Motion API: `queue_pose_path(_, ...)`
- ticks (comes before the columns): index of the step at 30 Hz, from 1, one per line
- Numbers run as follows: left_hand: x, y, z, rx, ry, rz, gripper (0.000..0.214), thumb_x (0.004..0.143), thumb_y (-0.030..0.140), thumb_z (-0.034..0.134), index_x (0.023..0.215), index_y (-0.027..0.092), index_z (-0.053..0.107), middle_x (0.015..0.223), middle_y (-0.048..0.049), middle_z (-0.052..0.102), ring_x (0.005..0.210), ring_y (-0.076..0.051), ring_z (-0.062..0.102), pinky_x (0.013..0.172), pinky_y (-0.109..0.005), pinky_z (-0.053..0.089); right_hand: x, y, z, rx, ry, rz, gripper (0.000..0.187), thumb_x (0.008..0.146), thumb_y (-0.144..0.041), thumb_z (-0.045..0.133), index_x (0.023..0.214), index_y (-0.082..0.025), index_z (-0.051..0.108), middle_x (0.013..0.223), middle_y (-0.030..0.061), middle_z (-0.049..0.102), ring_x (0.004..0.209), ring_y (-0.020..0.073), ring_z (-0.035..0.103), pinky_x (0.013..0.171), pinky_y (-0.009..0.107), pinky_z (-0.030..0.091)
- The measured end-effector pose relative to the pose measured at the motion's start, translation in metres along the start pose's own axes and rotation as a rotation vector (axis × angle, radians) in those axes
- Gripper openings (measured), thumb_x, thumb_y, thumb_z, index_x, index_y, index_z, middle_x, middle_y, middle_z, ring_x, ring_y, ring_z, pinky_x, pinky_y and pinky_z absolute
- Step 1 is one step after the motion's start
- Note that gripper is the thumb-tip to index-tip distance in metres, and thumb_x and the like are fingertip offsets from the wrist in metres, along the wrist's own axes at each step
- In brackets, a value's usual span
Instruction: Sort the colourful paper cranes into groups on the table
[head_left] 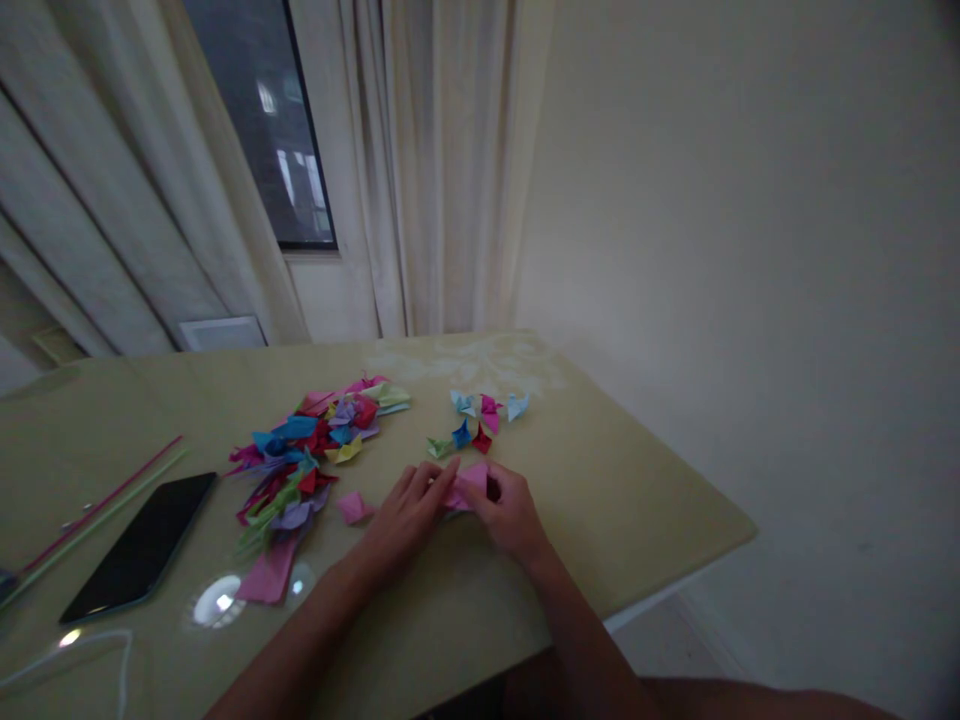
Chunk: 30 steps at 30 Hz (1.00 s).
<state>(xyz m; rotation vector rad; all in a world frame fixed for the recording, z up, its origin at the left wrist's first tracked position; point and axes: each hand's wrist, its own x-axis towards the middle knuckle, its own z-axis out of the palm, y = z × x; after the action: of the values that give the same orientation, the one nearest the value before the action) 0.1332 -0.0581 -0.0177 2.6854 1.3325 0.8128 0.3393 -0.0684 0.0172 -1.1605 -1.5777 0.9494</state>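
Between my two hands a piece of pink folded paper (pixel 471 484) lies at the table's near side. My left hand (pixel 411 505) rests against its left edge, fingers bent and pressed on the paper. On the right edge, my right hand (pixel 510 510) pinches the sheet between thumb and fingers. Just left of my left hand sits a small pink folded piece (pixel 353 507). Beyond my hands stand several little origami pieces: a light green one (pixel 439 447), a blue one (pixel 461 434), a red one (pixel 481 438) and a magenta one (pixel 490 411).
A heap of colourful folded paper (pixel 315 440) spreads across the table (pixel 622 480) on the left. Farther left lie a black phone (pixel 142 545) and thin pink and green sticks (pixel 105 510). A wall (pixel 735 250) borders the right side; curtains (pixel 442 170) hang behind.
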Motion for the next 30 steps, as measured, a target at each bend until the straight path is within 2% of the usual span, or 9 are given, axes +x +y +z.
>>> queue_pose_path(3, 0.004, -0.003, -0.014, 0.066, 0.003, -0.045, 0.057, 0.105, 0.036, 0.049, 0.16, 0.022, 0.041, 0.131, -0.0139, 0.065, 0.12, -0.029, 0.06, 0.106, -0.045, 0.051, 0.005, 0.006, -0.008, 0.067, 0.112, 0.033, 0.042, 0.087, -0.059, 0.071, 0.077, -0.019, 0.068, 0.06, -0.0012, 0.058, 0.054, 0.0146, 0.051, 0.053, 0.027, 0.041)
queue_pose_path(6, 0.003, -0.021, -0.039, 0.319, 0.015, -0.338, 0.052, 0.105, 0.048, 0.045, 0.142, 0.014, 0.059, 0.131, -0.0195, 0.066, 0.122, -0.037, 0.06, 0.104, -0.052, 0.05, 0.009, 0.012, -0.017, 0.131, 0.062, 0.134, 0.044, 0.084, -0.062, 0.071, 0.073, -0.02, 0.064, 0.053, -0.0038, 0.052, 0.044, 0.0126, 0.043, 0.045, 0.026, 0.036)
queue_pose_path(10, -0.009, -0.041, -0.063, 0.513, -0.211, -0.641, 0.049, 0.101, 0.05, 0.049, 0.12, 0.01, 0.068, 0.121, -0.0233, 0.07, 0.111, -0.04, 0.068, 0.092, -0.051, 0.054, 0.008, 0.012, -0.014, -0.182, -0.011, 0.143, 0.034, 0.084, -0.051, 0.075, 0.073, -0.019, 0.067, 0.062, 0.0006, 0.061, 0.056, 0.0161, 0.055, 0.054, 0.027, 0.039)
queue_pose_path(13, -0.012, -0.041, -0.064, 0.424, -0.353, -0.654, 0.03, 0.101, 0.032, 0.047, 0.114, 0.013, 0.067, 0.12, -0.0203, 0.072, 0.115, -0.035, 0.069, 0.094, -0.044, 0.052, 0.004, 0.005, -0.007, -0.638, 0.096, 0.178, 0.037, 0.081, -0.047, 0.082, 0.107, -0.022, 0.073, 0.075, 0.0045, 0.071, 0.071, 0.0226, 0.066, 0.064, 0.029, 0.041)
queue_pose_path(17, -0.003, -0.033, -0.057, 0.266, -0.311, -0.615, 0.029, 0.097, 0.013, 0.044, 0.118, 0.017, 0.063, 0.127, -0.0154, 0.07, 0.112, -0.027, 0.07, 0.093, -0.036, 0.051, 0.0, -0.002, -0.005, -0.877, 0.252, 0.187, 0.058, 0.088, -0.057, 0.076, 0.135, -0.026, 0.062, 0.085, 0.007, 0.075, 0.078, 0.0265, 0.071, 0.067, 0.029, 0.042)
queue_pose_path(20, 0.004, -0.034, -0.056, 0.112, -0.232, -0.604, 0.027, 0.095, 0.017, 0.048, 0.117, 0.019, 0.063, 0.118, -0.0113, 0.072, 0.1, -0.023, 0.071, 0.085, -0.032, 0.051, 0.0, 0.002, -0.002, -0.742, 0.269, 0.073, 0.041, 0.094, -0.052, 0.07, 0.123, -0.023, 0.067, 0.075, 0.0011, 0.069, 0.069, 0.0208, 0.067, 0.064, 0.026, 0.04)
queue_pose_path(24, 0.003, -0.048, -0.067, -0.035, -0.105, -0.621, 0.026, 0.096, 0.039, 0.051, 0.104, 0.02, 0.067, 0.098, -0.0084, 0.074, 0.089, -0.024, 0.071, 0.078, -0.033, 0.051, -0.002, 0.009, 0.008, -0.56, 0.18, -0.129, 0.022, 0.098, -0.043, 0.067, 0.098, -0.021, 0.072, 0.072, -0.0011, 0.063, 0.063, 0.0158, 0.058, 0.064, 0.026, 0.039)
queue_pose_path(27, -0.007, -0.061, -0.077, -0.226, -0.23, -0.611, 0.039, 0.083, 0.054, 0.063, 0.1, 0.02, 0.069, 0.091, -0.0063, 0.074, 0.079, -0.024, 0.071, 0.07, -0.033, 0.051, -0.002, 0.012, 0.011, -0.53, 0.179, -0.208, 0.021, 0.1, -0.037, 0.064, 0.091, -0.02, 0.071, 0.077, -0.0001, 0.063, 0.064, 0.0145, 0.056, 0.065, 0.026, 0.039)
queue_pose_path(30, -0.011, -0.064, -0.076, -0.343, -0.363, -0.615, 0.035, 0.071, 0.048, 0.071, 0.091, 0.02, 0.07, 0.086, -0.0051, 0.075, 0.072, -0.023, 0.071, 0.064, -0.031, 0.05, -0.002, 0.012, 0.01, -0.524, 0.168, -0.223, 0.02, 0.1, -0.034, 0.063, 0.087, -0.02, 0.07, 0.077, -0.0001, 0.062, 0.063, 0.0143, 0.054, 0.065, 0.026, 0.038)
